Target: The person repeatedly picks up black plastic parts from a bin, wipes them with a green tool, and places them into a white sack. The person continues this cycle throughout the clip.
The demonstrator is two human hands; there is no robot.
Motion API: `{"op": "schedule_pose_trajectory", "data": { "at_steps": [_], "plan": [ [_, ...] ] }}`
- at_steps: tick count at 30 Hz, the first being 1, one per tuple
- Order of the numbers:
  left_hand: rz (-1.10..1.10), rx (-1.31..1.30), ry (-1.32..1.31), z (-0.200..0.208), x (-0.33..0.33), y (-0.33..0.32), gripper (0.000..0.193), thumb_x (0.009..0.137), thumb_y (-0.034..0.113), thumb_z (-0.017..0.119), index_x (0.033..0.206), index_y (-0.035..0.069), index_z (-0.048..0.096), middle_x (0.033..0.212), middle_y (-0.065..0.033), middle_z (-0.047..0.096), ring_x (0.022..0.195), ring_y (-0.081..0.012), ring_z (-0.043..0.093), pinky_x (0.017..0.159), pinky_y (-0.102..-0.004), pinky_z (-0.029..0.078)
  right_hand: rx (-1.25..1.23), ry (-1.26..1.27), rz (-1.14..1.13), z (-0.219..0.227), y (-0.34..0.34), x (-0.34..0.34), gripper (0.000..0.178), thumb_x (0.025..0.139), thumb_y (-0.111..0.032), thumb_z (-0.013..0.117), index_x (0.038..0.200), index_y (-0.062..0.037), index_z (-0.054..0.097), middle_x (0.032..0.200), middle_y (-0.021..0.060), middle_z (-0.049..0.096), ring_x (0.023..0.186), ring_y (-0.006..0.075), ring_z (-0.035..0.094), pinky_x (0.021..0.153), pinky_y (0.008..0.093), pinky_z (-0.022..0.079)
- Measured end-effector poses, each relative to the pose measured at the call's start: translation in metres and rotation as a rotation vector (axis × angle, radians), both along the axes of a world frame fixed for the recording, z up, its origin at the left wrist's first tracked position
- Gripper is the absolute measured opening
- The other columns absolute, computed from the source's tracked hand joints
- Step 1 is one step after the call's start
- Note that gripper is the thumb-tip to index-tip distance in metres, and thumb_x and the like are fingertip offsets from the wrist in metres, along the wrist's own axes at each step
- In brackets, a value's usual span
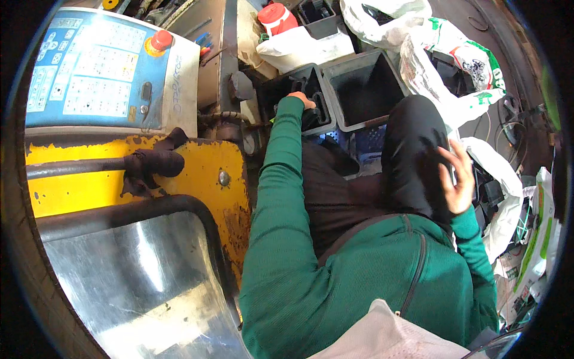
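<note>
My left arm stretches forward, and my left hand [302, 100] reaches into a grey bin [326, 127] with black plastic parts [318, 113] in it. Its fingers curl downward among the parts; what they grip, if anything, is hidden. Beside this bin on the right stands a second grey bin [342, 124] with a dark inside. My right hand [459, 179] hovers or rests by my right knee, fingers spread and holding nothing. Close to it is a white bag [505, 179] with black parts in it.
A machine panel [95, 72] with a red button [160, 40] stands left, above a yellow machine body [78, 191] and a clear-windowed guard [137, 263]. Ahead are a red-lidded container [277, 19], a white sack [308, 51] and a plastic bag [418, 66]. Blue crates [368, 143] support the bins.
</note>
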State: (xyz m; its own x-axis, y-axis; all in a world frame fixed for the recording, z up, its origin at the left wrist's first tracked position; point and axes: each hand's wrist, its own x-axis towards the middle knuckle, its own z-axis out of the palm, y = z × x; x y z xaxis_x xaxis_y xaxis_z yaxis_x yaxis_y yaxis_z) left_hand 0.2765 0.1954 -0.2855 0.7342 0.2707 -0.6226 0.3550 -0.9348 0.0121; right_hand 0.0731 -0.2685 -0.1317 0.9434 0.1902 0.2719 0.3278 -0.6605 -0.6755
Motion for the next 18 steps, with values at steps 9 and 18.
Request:
{"op": "schedule_pose_trajectory", "data": {
  "at_steps": [9,18],
  "plan": [
    [-0.226,0.236,0.037,0.015,-0.018,-0.026,0.050,0.071,0.037,0.074,0.114,0.011,0.066,0.117,-0.0146,0.064,0.107,-0.0294,0.062,0.090,-0.0394,0.050,-0.022,0.358,0.489,-0.153,0.234,0.129,0.039,0.077,-0.023,0.063,0.115,-0.0117,0.063,0.112,0.0162,0.063,0.108,0.0335,0.057,0.093,0.0420,0.046],
    [0.154,-0.017,-0.480,0.077,-0.019,0.015,0.048,0.066,0.029,0.066,0.111,0.011,0.066,0.107,-0.0172,0.066,0.101,-0.0334,0.062,0.087,-0.0419,0.050,-0.476,0.122,0.516,-0.199,0.303,0.139,0.033,0.079,-0.041,0.065,0.100,-0.0154,0.072,0.104,0.0078,0.059,0.103,0.0296,0.050,0.082,0.0417,0.047]
  ]
}}
